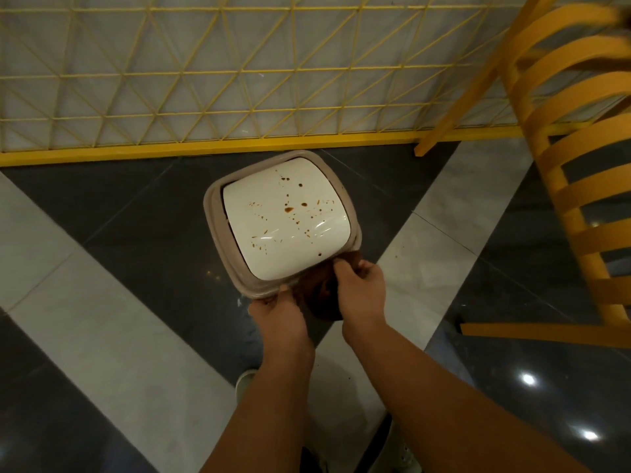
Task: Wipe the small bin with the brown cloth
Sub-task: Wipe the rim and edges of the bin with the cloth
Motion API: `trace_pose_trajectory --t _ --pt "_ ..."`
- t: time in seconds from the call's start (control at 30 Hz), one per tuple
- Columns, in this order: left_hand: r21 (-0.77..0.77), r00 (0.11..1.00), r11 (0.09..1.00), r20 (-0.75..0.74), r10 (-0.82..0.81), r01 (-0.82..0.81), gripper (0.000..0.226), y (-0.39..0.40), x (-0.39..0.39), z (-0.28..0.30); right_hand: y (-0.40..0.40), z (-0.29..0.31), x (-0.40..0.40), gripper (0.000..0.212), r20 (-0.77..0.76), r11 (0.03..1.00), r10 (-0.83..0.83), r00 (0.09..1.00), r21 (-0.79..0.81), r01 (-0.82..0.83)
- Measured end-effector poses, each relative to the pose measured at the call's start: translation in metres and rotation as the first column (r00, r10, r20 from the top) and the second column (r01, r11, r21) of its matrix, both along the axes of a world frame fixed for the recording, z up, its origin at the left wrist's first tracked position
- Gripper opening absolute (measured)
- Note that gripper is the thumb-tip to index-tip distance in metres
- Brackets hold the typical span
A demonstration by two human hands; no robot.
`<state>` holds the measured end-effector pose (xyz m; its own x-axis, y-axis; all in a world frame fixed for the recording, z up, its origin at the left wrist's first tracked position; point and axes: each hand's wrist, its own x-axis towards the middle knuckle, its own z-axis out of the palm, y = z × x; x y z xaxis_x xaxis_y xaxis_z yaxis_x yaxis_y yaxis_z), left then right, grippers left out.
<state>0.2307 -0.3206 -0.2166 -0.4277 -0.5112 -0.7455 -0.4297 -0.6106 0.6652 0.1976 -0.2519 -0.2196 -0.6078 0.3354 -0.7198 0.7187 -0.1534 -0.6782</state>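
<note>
The small bin (218, 213) stands on the floor below me, with a beige rim and a white swing lid (269, 240) spotted with brown stains. The brown cloth (321, 298) hangs at the bin's near right corner, between my two hands. My right hand (362, 288) pinches the cloth's upper edge against the rim. My left hand (276, 315) holds the cloth's left side, its thumb touching the bin's near rim. Most of the cloth is hidden behind my hands.
A yellow wire-mesh partition (205, 80) with a yellow base rail stands just behind the bin. A yellow slatted chair (573, 172) is at the right, one leg near the bin's back right. Glossy dark and white floor tiles (102, 302) surround it. My shoe (244, 382) is below.
</note>
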Motion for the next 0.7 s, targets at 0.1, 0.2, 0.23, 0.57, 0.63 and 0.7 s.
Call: trace_pose_trajectory --t 0.1,0.2,0.23,0.57,0.63,0.7 --pt "0.052 1.000 0.998 -0.018 0.024 -0.023 0.048 -0.001 -0.001 0.003 0.014 0.003 -0.019 0.019 0.005 0.998 -0.059 0.998 0.009 0.059" --pt "0.072 0.997 0.995 -0.034 0.064 -0.062 0.051 0.000 -0.003 0.004 0.029 0.011 -0.041 0.023 0.070 1.000 0.018 0.997 0.019 -0.020" --pt "0.080 0.996 0.994 -0.031 0.078 -0.076 0.052 0.000 -0.003 0.003 0.033 0.014 -0.045 0.020 0.094 0.998 0.059 0.994 0.008 -0.060" --pt "0.063 0.991 0.989 0.011 0.131 -0.132 0.017 -0.002 0.009 -0.002 0.020 0.007 0.019 0.010 0.141 0.918 0.396 0.908 -0.084 -0.387" --pt "0.066 0.994 0.992 -0.025 0.106 -0.104 0.017 -0.005 0.009 -0.003 0.023 0.008 0.020 0.009 0.171 0.910 0.415 0.893 -0.085 -0.407" --pt "0.096 0.995 0.991 -0.040 0.093 -0.089 0.023 -0.008 0.009 -0.002 0.033 0.011 0.013 0.011 0.194 0.951 0.308 0.932 -0.103 -0.293"
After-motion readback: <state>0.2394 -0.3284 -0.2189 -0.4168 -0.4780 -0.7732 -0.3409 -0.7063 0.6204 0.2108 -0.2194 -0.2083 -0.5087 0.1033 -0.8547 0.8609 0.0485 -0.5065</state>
